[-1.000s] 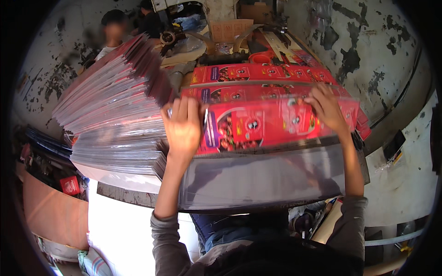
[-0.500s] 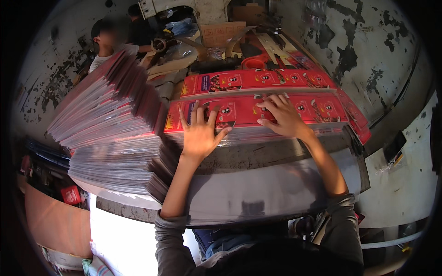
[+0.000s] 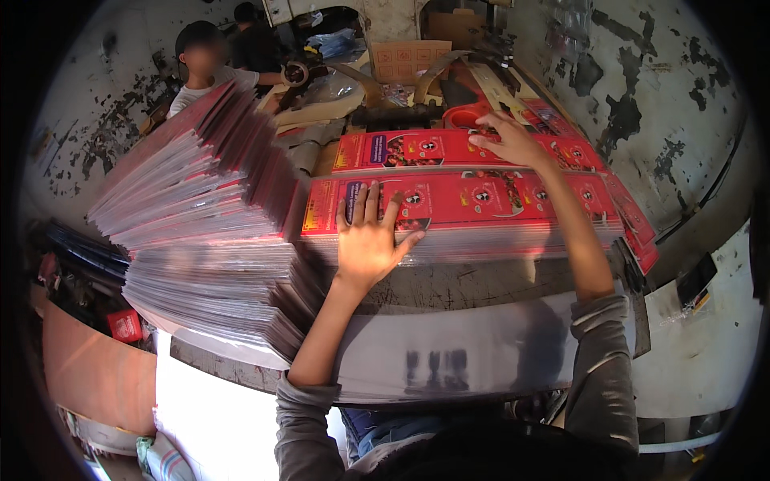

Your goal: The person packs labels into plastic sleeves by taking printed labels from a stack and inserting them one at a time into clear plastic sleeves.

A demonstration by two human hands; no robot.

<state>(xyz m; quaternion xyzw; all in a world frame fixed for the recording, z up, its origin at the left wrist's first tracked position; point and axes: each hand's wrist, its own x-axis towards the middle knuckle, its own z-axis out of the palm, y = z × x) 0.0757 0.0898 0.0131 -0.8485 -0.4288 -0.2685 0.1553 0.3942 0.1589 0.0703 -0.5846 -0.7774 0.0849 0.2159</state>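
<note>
left hand (image 3: 367, 240) flat, fingers spread, steadying near red sheet stack (image 3: 465, 210); right hand (image 3: 507, 138) open-fingered at twelve o'clock on far stack (image 3: 417, 148); next, square edges.

- Left hand (image 3: 367, 240) lay on the near stack (image 3: 481, 210).
- Right hand (image 3: 507, 138) lay on the far stack (image 3: 417, 149) behind it.
- A tall pile (image 3: 200, 216) stood left of both.

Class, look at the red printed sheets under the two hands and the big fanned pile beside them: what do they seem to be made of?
Red printed sheets: likely thin glossy card, flat and stiff, lying in neat layered stacks under the left hand and right hand. Fanned pile: seemingly the same card, its many thin pale edges showing; light glints off the faces, so probably coated or laminated.
</note>
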